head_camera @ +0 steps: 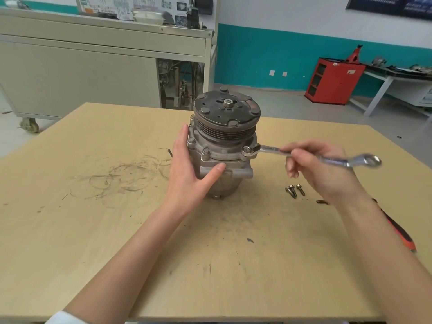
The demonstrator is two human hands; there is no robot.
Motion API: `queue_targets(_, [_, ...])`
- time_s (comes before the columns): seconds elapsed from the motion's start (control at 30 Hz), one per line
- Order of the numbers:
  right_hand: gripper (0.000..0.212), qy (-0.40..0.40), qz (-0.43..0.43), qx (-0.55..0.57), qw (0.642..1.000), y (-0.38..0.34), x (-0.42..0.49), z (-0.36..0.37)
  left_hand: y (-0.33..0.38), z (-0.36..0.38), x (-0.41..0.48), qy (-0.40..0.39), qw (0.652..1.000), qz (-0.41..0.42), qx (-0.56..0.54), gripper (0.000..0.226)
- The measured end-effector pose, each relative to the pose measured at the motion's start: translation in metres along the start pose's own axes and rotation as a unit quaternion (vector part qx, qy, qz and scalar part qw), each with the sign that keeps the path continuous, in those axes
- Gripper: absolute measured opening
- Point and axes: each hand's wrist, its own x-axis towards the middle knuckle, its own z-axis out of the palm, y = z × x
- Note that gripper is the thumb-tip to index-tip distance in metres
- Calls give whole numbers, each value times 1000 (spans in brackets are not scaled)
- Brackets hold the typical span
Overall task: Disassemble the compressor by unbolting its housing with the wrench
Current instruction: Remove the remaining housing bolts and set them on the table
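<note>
Two bare forearms are extending over the wooden table, where the compressor is standing upright near the middle, pulley on top. The left hand is bracing its housing, fingers and thumb lying straight against the metal. The right hand is gripping the wrench by its shaft, the open end sitting on a housing bolt. Loose bolts are lying on the table near the right hand.
</note>
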Motion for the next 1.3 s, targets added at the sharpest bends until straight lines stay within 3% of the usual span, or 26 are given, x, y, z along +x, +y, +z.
queue_targets(0.1, [10, -122, 94, 75, 985, 9, 42, -26, -1, 0, 0, -1, 1000, -1, -2, 99])
queue_targets(0.23, [19, -173, 120, 113, 971, 19, 71, -27, 1, -1, 1, -2, 1000, -4, -3, 99])
queue_targets(0.33, [20, -120, 104, 100, 982, 9, 68, -26, 2, -2, 0, -2, 1000, -3, 1, 100])
queue_targets(0.47, [28, -2, 50, -69, 996, -24, 41, -14, 3, -1, -1, -1, 1000, -3, 2, 100])
queue_targets(0.67, [25, 109, -26, -287, 951, -58, -7, 55, 3, -1, -2, 3, 1000, -1, -1, 100])
queue_targets(0.73, [34, 140, -73, -374, 914, -60, -14, 77, 2, 0, -2, 9, 1000, 4, 6, 100])
queue_targets(0.83, [34, 148, -188, -557, 795, -52, -17, 102, 2, 0, -1, 13, 1000, 7, 12, 102])
queue_targets(0.9, [31, 155, -217, -621, 737, -43, -21, 117, 2, 0, -1, 16, 1000, 6, 16, 103])
queue_targets(1.0, [30, 171, -243, -665, 685, -27, -30, 128, 1, 1, 0, 18, 1000, 4, 17, 103])
queue_targets(1.07, [27, 183, -280, -630, 701, -15, -34, 118, 0, 1, -1, 14, 1000, 6, 10, 104])
queue_targets(1.13, [17, 179, -304, -547, 759, -8, -39, 98, -1, 0, -1, 9, 1000, 9, 3, 104])
queue_targets(1.23, [14, 97, -212, -310, 922, -6, -37, 54, -1, 0, 0, 2, 1000, 2, -4, 101])
queue_targets(1.27, [17, 48, -142, -205, 967, -6, -31, 38, 0, 1, 0, 0, 1000, 1, -6, 100])
queue_targets(1.3, [21, 7, -79, -111, 991, -6, -22, 23, 0, 0, 0, 0, 1000, 0, -6, 99])
